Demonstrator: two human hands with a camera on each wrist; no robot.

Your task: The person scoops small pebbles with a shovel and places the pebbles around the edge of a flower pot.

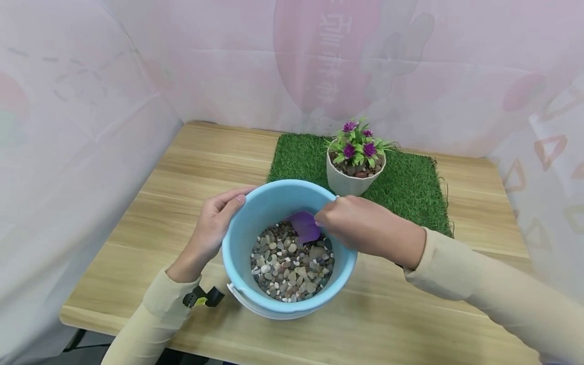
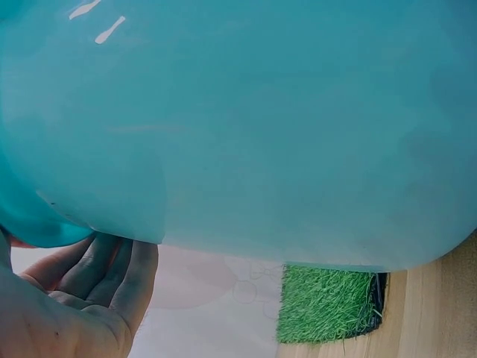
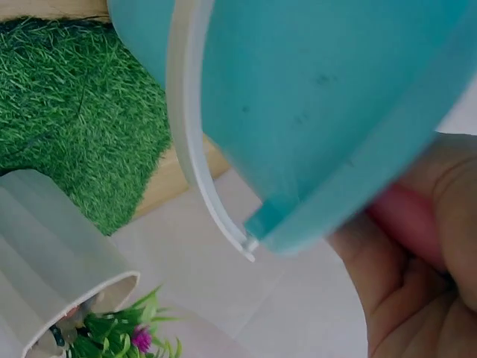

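A light blue bucket stands tilted toward me on the wooden table, with pebbles of mixed colours covering its bottom. My left hand grips its left rim, thumb on the edge and fingers against the outside wall. In my right hand, curled fingers hold a purple toy shovel over the right rim. The shovel's blade points down into the bucket, its tip at the pebbles; most of its grip is hidden by the hand. A pinkish part of it shows between the fingers in the right wrist view.
Behind the bucket, a white planter with purple flowers sits on a green artificial grass mat. The bucket's white handle hangs down on the near side. Printed fabric walls enclose the table at the back and sides.
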